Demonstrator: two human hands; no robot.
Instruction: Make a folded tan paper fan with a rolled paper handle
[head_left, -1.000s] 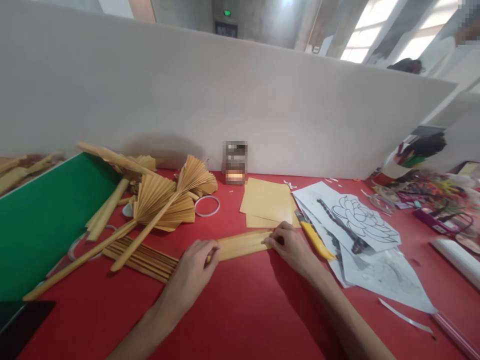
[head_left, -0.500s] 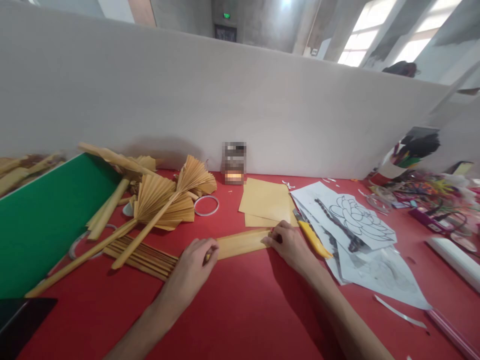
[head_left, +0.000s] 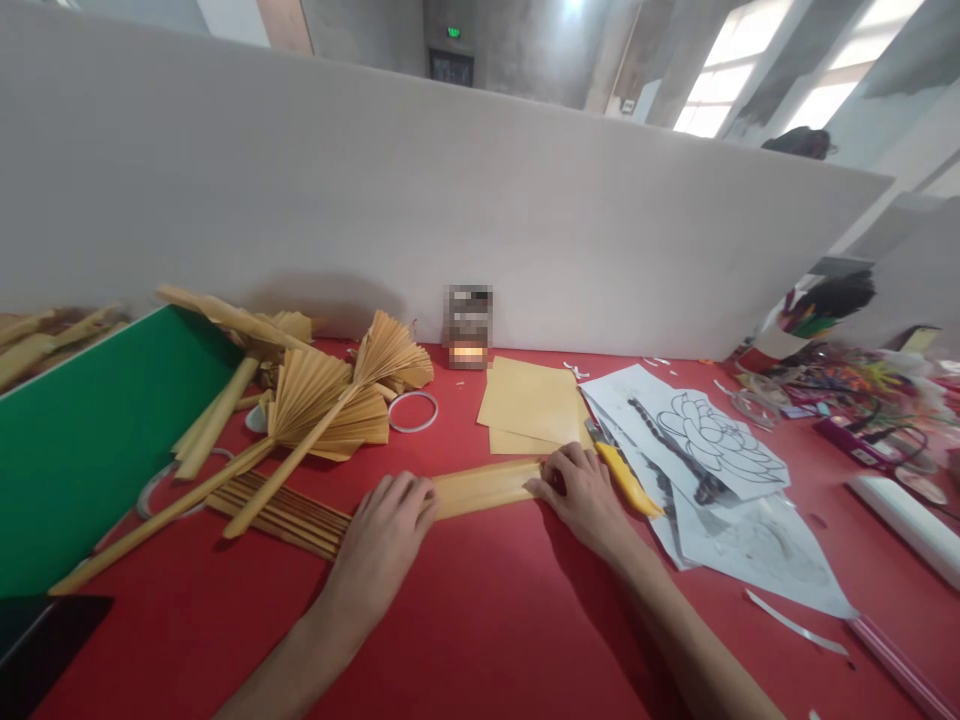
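A long, narrow strip of folded yellow paper (head_left: pixel 486 488) lies across the red table between my two hands. My left hand (head_left: pixel 394 515) has its fingers curled over the strip's left end. At the right end, my right hand (head_left: pixel 576 488) pinches the paper between thumb and fingers. Left of my left hand lies a stack of pleated brown paper (head_left: pixel 289 515). Above it rest pleated paper fans (head_left: pixel 307 395) with rolled paper handles. Two flat sheets of yellow paper (head_left: pixel 529 400) lie just beyond the strip. Close to my right hand is a yellow utility knife (head_left: pixel 628 480).
White sheets with a flower line drawing (head_left: pixel 724 435) lie to the right, a dark bead bracelet on them. A green board (head_left: pixel 112 440) stands at the left. A tape roll (head_left: pixel 412 411) sits near the fans. A white partition (head_left: pixel 450 200) closes off the back.
My left hand has flattened slightly over the strip's left end, its thumb and fingers shifting. My right hand stays at the right end with small finger movement.
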